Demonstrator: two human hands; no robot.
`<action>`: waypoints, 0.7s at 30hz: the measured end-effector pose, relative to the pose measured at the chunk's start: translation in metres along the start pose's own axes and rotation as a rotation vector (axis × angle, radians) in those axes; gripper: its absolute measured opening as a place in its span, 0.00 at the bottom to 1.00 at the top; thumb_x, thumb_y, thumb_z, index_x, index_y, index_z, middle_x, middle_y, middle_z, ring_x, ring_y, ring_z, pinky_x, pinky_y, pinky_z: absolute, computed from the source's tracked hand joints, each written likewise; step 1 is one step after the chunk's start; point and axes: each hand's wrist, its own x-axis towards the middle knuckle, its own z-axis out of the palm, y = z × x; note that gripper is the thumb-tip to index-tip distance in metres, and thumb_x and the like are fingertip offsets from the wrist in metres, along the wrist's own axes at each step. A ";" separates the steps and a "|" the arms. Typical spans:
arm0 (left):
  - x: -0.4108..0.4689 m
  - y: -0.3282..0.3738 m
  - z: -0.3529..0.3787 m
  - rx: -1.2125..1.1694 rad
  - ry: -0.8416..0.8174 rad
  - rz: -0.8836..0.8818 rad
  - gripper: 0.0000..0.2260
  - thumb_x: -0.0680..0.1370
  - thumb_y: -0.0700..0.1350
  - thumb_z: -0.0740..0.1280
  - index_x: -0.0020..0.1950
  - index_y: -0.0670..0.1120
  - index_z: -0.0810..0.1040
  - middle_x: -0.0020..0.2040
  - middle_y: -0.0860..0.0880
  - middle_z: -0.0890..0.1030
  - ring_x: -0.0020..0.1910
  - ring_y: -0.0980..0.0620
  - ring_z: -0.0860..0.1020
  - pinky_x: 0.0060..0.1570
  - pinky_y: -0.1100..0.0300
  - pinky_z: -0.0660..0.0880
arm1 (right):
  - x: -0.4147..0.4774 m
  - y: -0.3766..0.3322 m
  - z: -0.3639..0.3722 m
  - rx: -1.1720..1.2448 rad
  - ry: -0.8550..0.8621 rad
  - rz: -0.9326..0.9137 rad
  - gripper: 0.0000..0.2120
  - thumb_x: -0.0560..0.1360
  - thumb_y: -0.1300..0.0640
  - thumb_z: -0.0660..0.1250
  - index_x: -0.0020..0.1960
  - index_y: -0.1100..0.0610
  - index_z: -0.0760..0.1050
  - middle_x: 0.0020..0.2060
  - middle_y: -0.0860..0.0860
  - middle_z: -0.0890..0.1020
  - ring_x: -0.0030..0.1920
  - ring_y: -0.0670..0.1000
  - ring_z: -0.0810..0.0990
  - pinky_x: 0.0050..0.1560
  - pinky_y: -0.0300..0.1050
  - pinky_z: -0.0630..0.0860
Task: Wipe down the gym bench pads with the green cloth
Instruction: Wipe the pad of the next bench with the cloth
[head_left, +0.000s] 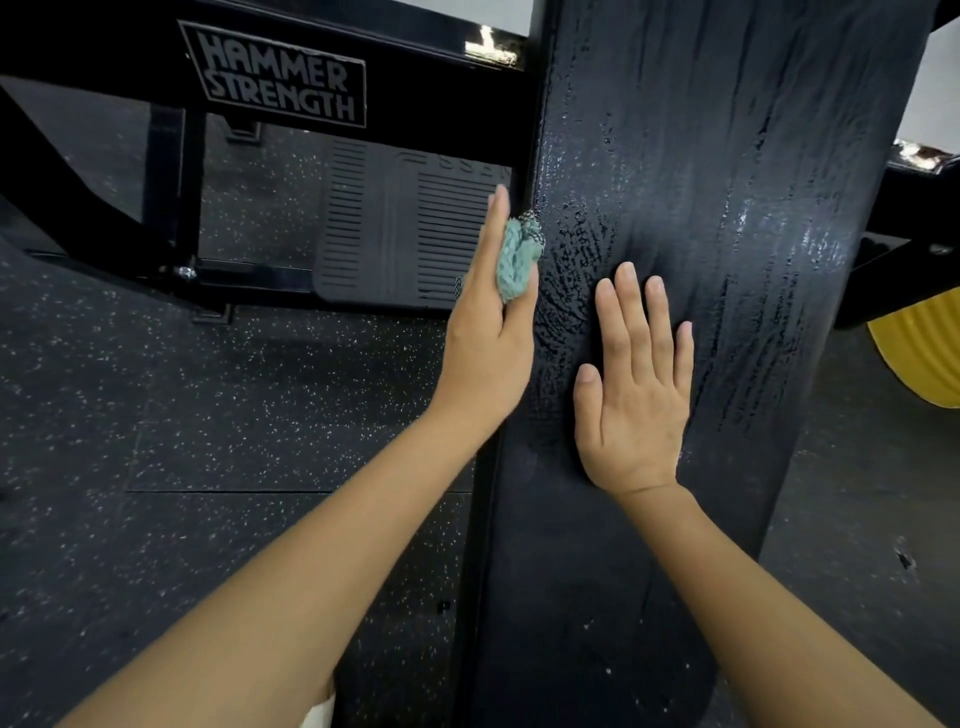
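Note:
The long black bench pad (727, 208) runs up the right half of the view, its top streaked with wet marks. My left hand (483, 338) is at the pad's left side edge, fingers straight, pressing the bunched green cloth (517, 260) against that edge. Only part of the cloth shows between my fingers and the pad. My right hand (636, 384) lies flat on the pad's top, palm down and fingers spread, just right of the left hand and holding nothing.
A black machine frame with a Hammer Strength label (280, 78) crosses the upper left, with a ribbed black footplate (395, 234) below it. Dark speckled rubber flooring (182, 441) surrounds the bench. A yellow weight plate (924, 358) sits at the right edge.

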 end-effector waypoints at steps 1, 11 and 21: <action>0.000 -0.002 -0.002 0.002 -0.021 0.005 0.27 0.85 0.42 0.57 0.81 0.50 0.49 0.76 0.63 0.54 0.74 0.70 0.54 0.71 0.74 0.52 | 0.000 0.000 0.000 0.000 0.001 0.000 0.27 0.81 0.49 0.46 0.79 0.53 0.52 0.78 0.49 0.55 0.79 0.51 0.50 0.77 0.56 0.47; -0.066 -0.031 0.000 0.002 -0.033 -0.006 0.29 0.83 0.43 0.57 0.77 0.61 0.46 0.80 0.61 0.50 0.80 0.59 0.49 0.79 0.57 0.50 | 0.000 0.001 0.002 -0.004 0.016 -0.006 0.27 0.81 0.49 0.46 0.79 0.54 0.53 0.78 0.48 0.54 0.79 0.52 0.51 0.77 0.57 0.48; -0.076 -0.027 0.005 -0.037 0.004 -0.081 0.27 0.83 0.45 0.56 0.76 0.62 0.47 0.79 0.64 0.50 0.79 0.63 0.50 0.77 0.63 0.50 | 0.000 0.001 0.002 0.003 0.014 0.002 0.27 0.81 0.49 0.47 0.79 0.53 0.52 0.78 0.48 0.55 0.79 0.50 0.50 0.77 0.57 0.47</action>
